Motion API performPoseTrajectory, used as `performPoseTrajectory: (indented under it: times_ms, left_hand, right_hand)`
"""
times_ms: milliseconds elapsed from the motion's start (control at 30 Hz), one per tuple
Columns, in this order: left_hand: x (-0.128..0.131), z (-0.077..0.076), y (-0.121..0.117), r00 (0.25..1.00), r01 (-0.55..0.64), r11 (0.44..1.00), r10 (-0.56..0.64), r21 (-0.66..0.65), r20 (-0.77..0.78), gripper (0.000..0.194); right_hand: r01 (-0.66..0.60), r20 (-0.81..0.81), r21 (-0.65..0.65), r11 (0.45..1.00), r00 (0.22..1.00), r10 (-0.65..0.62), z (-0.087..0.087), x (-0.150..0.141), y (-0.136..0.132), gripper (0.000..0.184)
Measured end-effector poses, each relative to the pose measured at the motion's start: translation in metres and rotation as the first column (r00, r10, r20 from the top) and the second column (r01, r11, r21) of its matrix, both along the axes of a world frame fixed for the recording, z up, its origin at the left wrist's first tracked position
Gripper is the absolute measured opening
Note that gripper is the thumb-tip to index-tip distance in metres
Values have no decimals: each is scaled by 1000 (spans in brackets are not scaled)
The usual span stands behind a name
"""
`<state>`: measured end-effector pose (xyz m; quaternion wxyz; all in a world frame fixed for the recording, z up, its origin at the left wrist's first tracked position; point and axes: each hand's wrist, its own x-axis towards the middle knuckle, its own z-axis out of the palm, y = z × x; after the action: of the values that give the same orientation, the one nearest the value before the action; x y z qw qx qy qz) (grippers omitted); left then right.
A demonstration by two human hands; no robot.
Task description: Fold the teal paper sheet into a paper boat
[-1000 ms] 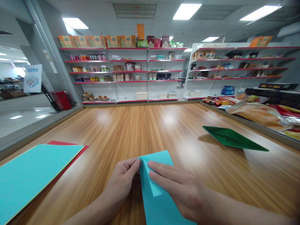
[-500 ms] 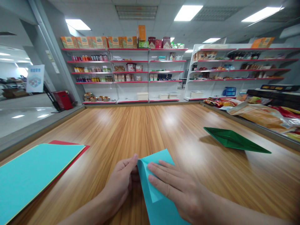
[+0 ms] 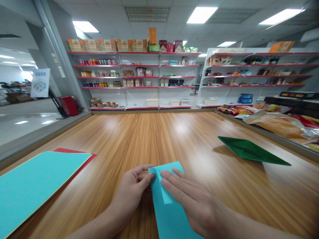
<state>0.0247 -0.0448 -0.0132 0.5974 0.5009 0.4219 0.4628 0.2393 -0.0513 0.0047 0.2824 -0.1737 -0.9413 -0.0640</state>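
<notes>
A person's two bare hands work on a light blue sheet of paper [image 3: 165, 219] lying at the near middle of a wood-grain surface [image 3: 124, 139]. From where I stand, the right hand [image 3: 199, 202] is spread nearly flat, fingers extended over a folded flap at the sheet's far end. The left hand [image 3: 132, 189] is narrow and half curled at the far left corner, thumb touching the edge; I cannot tell whether its fingers grip the paper from beneath. Well to the left lies a stack of coloured sheets [image 3: 37, 186], blue on top, red showing below. Well to the right rests a dark green folded paper [image 3: 251, 151], long with pointed ends. Packaged goods [image 3: 276, 124] crowd beyond the right edge, and stocked white shelves [image 3: 139, 96] stand behind, topped with orange boxes [image 3: 108, 45].
</notes>
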Motion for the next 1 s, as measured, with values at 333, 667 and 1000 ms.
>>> performPoseTrajectory:
  times_ms: [333,667,1000]
  left_hand:
    - [-5,8,-17,483,483,757,189,440,-855,48]
    - [-7,16,-15,284,561,757,205,336,-937,62]
    - [-9,8,-8,276,418,845,233,334,-933,91]
  right_hand:
    - [266,-91,-268,926,950,-299,-14,-3,11,56]
    - [237,-15,-212,948,969,-245,-13,-3,7,59]
    - [187,41,-197,962,982,-183,-10,-2,4,67]
